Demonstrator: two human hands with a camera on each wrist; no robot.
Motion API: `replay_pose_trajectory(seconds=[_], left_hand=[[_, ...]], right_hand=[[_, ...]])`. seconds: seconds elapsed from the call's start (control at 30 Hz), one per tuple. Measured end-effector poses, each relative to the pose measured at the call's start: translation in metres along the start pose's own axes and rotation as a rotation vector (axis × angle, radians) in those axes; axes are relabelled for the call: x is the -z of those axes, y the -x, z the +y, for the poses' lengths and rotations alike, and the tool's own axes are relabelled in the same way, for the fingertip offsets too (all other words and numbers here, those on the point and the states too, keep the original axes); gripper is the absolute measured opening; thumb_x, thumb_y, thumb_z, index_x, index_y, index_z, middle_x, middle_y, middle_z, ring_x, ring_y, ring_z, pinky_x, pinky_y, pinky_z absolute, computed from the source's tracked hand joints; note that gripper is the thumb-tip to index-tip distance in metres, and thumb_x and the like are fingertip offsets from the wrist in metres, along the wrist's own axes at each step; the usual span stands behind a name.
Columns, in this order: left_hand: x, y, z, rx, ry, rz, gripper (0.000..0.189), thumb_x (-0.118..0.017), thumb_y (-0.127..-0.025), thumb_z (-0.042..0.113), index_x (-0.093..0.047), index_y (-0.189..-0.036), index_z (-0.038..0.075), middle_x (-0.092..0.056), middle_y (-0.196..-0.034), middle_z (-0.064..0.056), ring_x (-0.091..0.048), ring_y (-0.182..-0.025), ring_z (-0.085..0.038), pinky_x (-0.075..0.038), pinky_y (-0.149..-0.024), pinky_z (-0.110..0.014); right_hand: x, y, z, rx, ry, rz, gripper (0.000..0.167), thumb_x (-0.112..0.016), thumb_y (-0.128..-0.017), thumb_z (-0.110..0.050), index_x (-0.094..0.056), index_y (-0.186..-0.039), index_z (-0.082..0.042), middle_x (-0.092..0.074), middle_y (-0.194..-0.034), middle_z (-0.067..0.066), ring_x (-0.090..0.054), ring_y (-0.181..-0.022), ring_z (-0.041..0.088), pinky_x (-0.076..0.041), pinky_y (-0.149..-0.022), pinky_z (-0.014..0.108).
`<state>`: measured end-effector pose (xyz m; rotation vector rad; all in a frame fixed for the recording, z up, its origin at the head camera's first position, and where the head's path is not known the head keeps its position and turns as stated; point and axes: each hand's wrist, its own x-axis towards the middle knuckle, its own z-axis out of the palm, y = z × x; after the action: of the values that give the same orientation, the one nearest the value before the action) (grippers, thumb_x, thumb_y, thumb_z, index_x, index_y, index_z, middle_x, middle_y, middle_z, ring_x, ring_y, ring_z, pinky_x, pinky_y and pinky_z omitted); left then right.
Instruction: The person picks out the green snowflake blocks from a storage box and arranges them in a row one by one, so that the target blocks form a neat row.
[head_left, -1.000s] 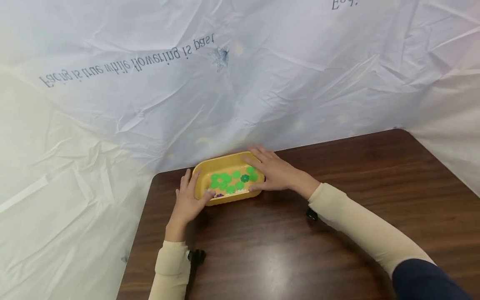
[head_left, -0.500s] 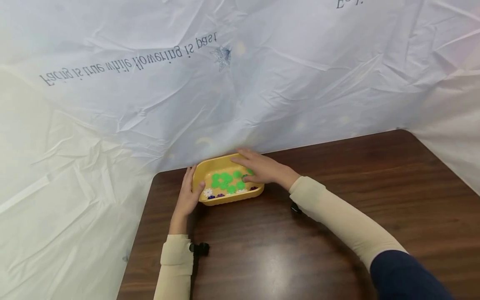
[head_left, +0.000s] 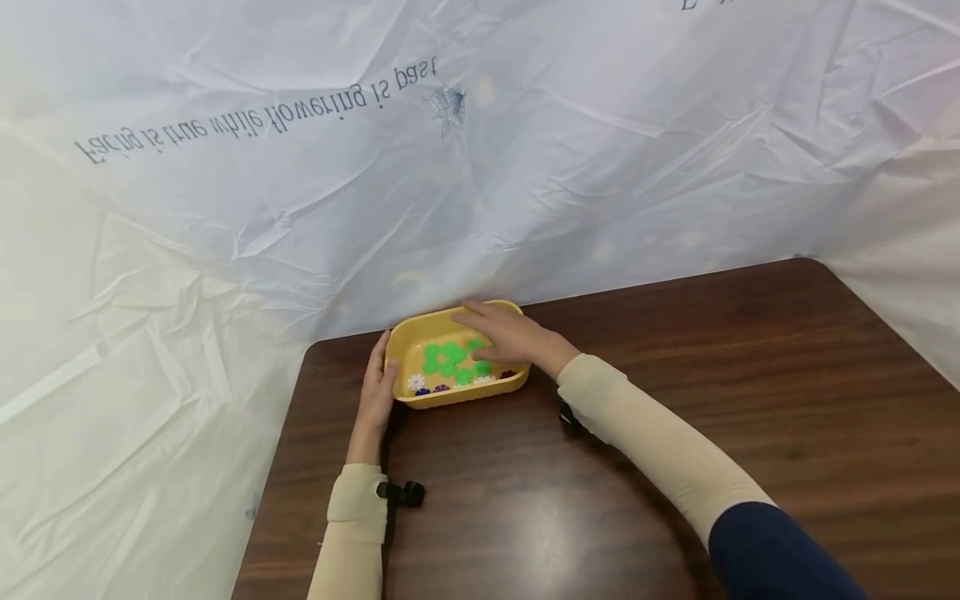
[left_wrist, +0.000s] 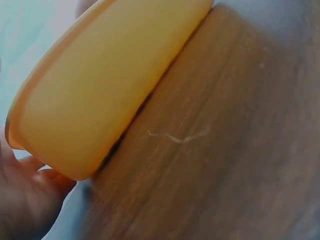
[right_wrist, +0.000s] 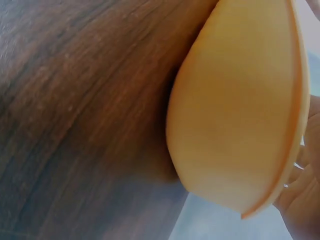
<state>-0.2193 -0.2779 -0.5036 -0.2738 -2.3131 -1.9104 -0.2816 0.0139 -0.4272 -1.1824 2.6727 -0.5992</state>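
Note:
A yellow plastic tray (head_left: 450,401) sits at the table's far left edge. Inside lie several green flower-shaped pieces (head_left: 450,353). Along its near side are a white piece (head_left: 416,382), a blue one (head_left: 423,392) and a purple one (head_left: 442,388). My left hand (head_left: 375,396) holds the tray's left end, thumb at the rim and fingers along the outside. My right hand (head_left: 513,336) reaches over the right end with spread fingers, covering some green pieces. Both wrist views show the tray's outer wall (left_wrist: 90,90), with the right hand (right_wrist: 306,195) beyond the rim.
The dark wood-grain table (head_left: 637,333) extends to the right and toward the front. A white wrinkled cloth (head_left: 570,167) with mirrored lettering hangs right behind the tray and at both sides. Black wrist cameras (head_left: 403,493) are strapped over the sleeves.
My right hand has moved left, from the tray's right end to over the green pieces. The left hand's thumb has drawn back from inside the tray to its rim.

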Motion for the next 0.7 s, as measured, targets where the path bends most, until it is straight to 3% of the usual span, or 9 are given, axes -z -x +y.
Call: replay_pose_trajectory(seconds=[0.1,0.23,0.33,0.4,0.43,0.47,0.53,0.63,0.7], left_hand=[[0.001,0.001,-0.003,0.061,0.003,0.01,0.057,-0.038,-0.116,0.018,-0.022,-0.17,0.012,-0.018,-0.175,-0.01,-0.017,-0.159,-0.031,-0.018,-0.125,-0.05],[0.002,0.0,-0.004,0.142,-0.014,-0.002,0.056,-0.037,-0.117,0.029,-0.023,-0.17,0.02,-0.016,-0.176,-0.003,-0.009,-0.161,-0.027,-0.013,-0.126,-0.055],[0.002,-0.003,-0.002,0.169,-0.022,-0.008,0.056,-0.036,-0.117,0.029,-0.024,-0.17,0.018,-0.015,-0.176,-0.004,-0.007,-0.162,-0.027,-0.011,-0.127,-0.055],[0.002,-0.002,-0.001,0.182,-0.007,-0.003,0.056,-0.035,-0.116,0.026,-0.024,-0.17,0.017,-0.015,-0.176,-0.004,-0.009,-0.161,-0.027,-0.013,-0.126,-0.053],[0.002,-0.002,0.004,0.196,0.006,-0.003,0.056,-0.035,-0.116,0.022,-0.024,-0.17,0.015,-0.014,-0.176,-0.006,-0.009,-0.161,-0.028,-0.013,-0.126,-0.053],[0.002,-0.001,0.004,0.204,0.015,0.003,0.056,-0.034,-0.115,0.02,-0.024,-0.17,0.015,-0.014,-0.176,-0.006,-0.01,-0.161,-0.028,-0.013,-0.126,-0.052],[0.002,0.0,0.004,0.214,0.036,0.013,0.056,-0.034,-0.114,0.018,-0.025,-0.17,0.015,-0.014,-0.176,-0.008,-0.014,-0.159,-0.029,-0.016,-0.125,-0.051],[0.001,0.0,0.004,0.228,0.055,0.031,0.057,-0.034,-0.113,0.016,-0.025,-0.17,0.016,-0.014,-0.176,-0.009,-0.018,-0.157,-0.03,-0.017,-0.124,-0.051],[-0.001,0.0,0.0,0.223,0.058,0.041,0.057,-0.033,-0.113,0.016,-0.026,-0.169,0.017,-0.014,-0.175,-0.009,-0.019,-0.156,-0.031,-0.018,-0.124,-0.051]], right_hand=[[-0.003,-0.001,-0.001,-0.029,-0.039,-0.063,0.068,-0.072,-0.103,-0.02,-0.042,-0.163,-0.012,-0.026,-0.172,0.016,-0.026,-0.158,0.034,-0.036,-0.12,0.049],[-0.007,-0.004,-0.001,-0.027,-0.065,-0.12,0.05,-0.073,-0.099,-0.008,-0.062,-0.147,-0.007,-0.052,-0.156,0.013,-0.048,-0.144,0.031,-0.046,-0.111,0.046],[-0.012,-0.008,-0.001,0.002,-0.05,-0.123,0.034,-0.074,-0.097,-0.003,-0.074,-0.131,-0.006,-0.068,-0.135,0.01,-0.064,-0.115,0.023,-0.053,-0.096,0.039],[-0.016,-0.011,-0.002,0.013,-0.04,-0.12,0.024,-0.072,-0.097,-0.001,-0.079,-0.119,-0.008,-0.074,-0.121,0.007,-0.065,-0.093,0.016,-0.053,-0.086,0.035],[-0.018,-0.012,-0.003,0.019,-0.042,-0.117,0.016,-0.071,-0.097,0.001,-0.081,-0.107,-0.007,-0.076,-0.106,0.005,-0.06,-0.079,0.012,-0.05,-0.077,0.033],[-0.02,-0.013,-0.004,0.024,-0.036,-0.114,0.013,-0.071,-0.098,0.001,-0.079,-0.093,-0.008,-0.073,-0.089,0.001,-0.052,-0.069,0.01,-0.045,-0.07,0.031],[-0.022,-0.014,-0.006,0.033,-0.027,-0.11,0.028,-0.068,-0.098,0.004,-0.067,-0.073,-0.01,-0.056,-0.065,-0.004,-0.036,-0.058,0.01,-0.035,-0.064,0.03],[-0.024,-0.015,-0.008,0.031,-0.014,-0.118,0.047,-0.066,-0.098,0.004,-0.045,-0.061,-0.014,-0.028,-0.054,-0.006,-0.021,-0.055,0.011,-0.025,-0.059,0.03],[-0.025,-0.015,-0.009,0.018,-0.008,-0.126,0.052,-0.064,-0.099,0.002,-0.04,-0.058,-0.017,-0.022,-0.055,-0.007,-0.017,-0.056,0.011,-0.024,-0.059,0.03]])
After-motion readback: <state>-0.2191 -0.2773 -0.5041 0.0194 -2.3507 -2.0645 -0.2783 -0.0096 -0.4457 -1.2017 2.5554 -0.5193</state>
